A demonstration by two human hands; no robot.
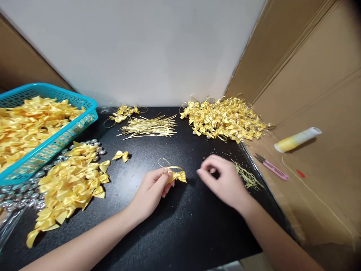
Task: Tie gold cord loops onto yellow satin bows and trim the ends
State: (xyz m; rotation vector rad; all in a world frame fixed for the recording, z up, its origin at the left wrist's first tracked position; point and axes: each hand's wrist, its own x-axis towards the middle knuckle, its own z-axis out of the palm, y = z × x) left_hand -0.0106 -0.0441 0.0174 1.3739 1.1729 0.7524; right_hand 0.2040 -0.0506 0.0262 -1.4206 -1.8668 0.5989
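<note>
Bow (179,175), yellow and satiny, held over the black table (169,233) in the left hand (153,186) — pinched firmly between thumb and fingers, with no visible gap, one side jutting out toward the right hand (222,178). Gold tie (176,167) arched just above, thin loop (162,158) rising behind the fingertips. On the right, fingers bent round into a loose ring, well apart from the bow; tips too blurred to judge as meeting or parted, and cannot tell of any fine strand between them. Likely very light, soft and limp in the ribbon, a little slippery on the glossy face; stiffer in the tie, probably bendable and apt to keep a kink. Best taken at the gathered middle, with a flat thumb-and-forefinger pinch; worse by the tails, for fear of twisting or creasing. Hardly breakable, but easily crushed out of shape — so firm at the centre, gentle on the wings. Nearby, a lone bow (121,156) and a heap of bows (70,180) to the left, gold strips (149,126) beyond, clippings (248,175) just beside the right hand.
</note>
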